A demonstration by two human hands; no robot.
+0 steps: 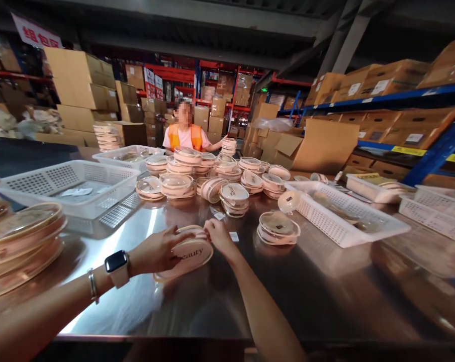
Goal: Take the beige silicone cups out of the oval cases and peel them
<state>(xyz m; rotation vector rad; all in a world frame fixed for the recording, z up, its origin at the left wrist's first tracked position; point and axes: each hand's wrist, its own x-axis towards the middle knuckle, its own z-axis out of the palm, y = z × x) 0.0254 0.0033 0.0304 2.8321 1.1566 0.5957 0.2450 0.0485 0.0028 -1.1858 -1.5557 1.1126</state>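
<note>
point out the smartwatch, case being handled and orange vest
Smartwatch (115, 261): head view, on its dark screen.
Case being handled (193, 255): head view, on its lettered face.
Orange vest (196, 137): head view, on a front panel.

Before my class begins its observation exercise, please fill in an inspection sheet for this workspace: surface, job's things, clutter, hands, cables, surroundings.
Surface: shiny metal table, reflecting light.
Job's things: lettered case at the hands; piled cases beyond.
Clutter: small paper slip near the right hand; white baskets at both sides.
Hands: left hand lies over the lettered case; right hand is at its edge, exact grip unclear.
Cables: nothing seen.
Surroundings: co-worker in orange vest; cardboard boxes; shelves.
</note>
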